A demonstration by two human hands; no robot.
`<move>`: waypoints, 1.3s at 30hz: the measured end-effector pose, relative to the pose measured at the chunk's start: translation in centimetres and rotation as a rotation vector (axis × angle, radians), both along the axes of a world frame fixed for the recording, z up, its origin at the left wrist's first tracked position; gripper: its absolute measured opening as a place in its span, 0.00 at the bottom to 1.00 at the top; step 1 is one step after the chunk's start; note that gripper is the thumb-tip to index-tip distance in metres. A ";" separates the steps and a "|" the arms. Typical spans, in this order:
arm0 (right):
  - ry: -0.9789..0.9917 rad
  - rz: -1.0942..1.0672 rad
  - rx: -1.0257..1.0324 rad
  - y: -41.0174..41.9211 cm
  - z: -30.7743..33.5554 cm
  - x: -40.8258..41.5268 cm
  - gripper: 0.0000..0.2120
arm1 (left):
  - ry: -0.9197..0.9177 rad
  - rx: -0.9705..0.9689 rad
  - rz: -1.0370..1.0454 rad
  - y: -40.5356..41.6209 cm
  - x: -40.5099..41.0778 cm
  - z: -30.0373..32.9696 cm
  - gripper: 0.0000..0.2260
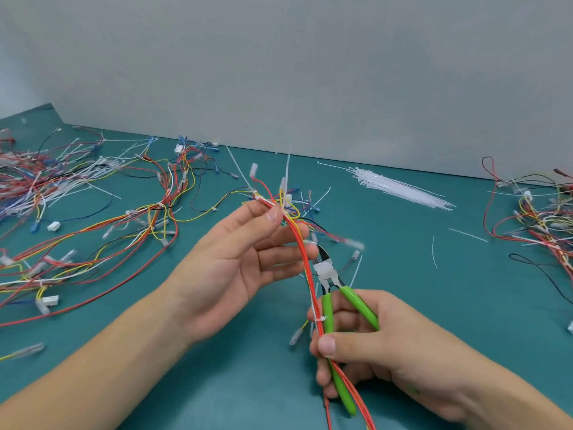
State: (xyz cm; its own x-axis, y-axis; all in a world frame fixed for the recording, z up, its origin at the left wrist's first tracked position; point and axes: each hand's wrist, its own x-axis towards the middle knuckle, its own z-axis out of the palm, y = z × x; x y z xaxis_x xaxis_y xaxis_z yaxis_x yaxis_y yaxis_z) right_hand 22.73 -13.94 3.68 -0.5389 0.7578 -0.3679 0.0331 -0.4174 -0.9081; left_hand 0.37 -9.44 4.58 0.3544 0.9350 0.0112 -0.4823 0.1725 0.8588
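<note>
Light, limp wire bundle (305, 262) above the tabletop (465, 305). Left hand (248, 252) fingers pinch its 12 o'clock end. Right hand (372, 346) fingers clamp its 6 o'clock end plus cutters (359, 305). Likely slippery, so pinch firmly.

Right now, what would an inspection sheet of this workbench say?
Surface: teal table, much of it covered.
Job's things: red wire bundle with a white tie; green-handled cutters.
Clutter: cable ties heaped; tie offcuts scattered.
Hands: left hand pinches the bundle's top; right hand grips cutters and bundle together.
Cables: tangled harness pile on the left, second pile on the right.
Surroundings: plain grey wall behind.
</note>
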 end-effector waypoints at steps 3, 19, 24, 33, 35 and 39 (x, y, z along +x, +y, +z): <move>-0.002 -0.121 0.048 0.0 -0.4 -0.4 0.13 | 0.050 0.012 0.073 -0.1 -0.1 0.2 0.04; 0.574 0.207 -0.341 0.9 -0.3 0.9 0.21 | 0.294 0.045 0.171 -0.2 0.7 -1.3 0.09; 0.591 0.231 -0.345 1.0 -0.5 1.2 0.21 | 0.299 0.040 0.128 -0.4 1.1 -1.7 0.09; 0.607 0.275 -0.342 1.1 -0.8 1.1 0.21 | 0.289 0.060 0.101 -0.3 1.1 -2.1 0.07; 0.612 0.276 -0.342 1.1 -0.8 1.1 0.21 | 0.290 0.063 0.087 -0.4 1.1 -2.2 0.06; 0.627 0.257 -0.355 1.1 -0.8 1.1 0.18 | 0.292 0.061 0.062 -0.4 1.4 -2.4 0.07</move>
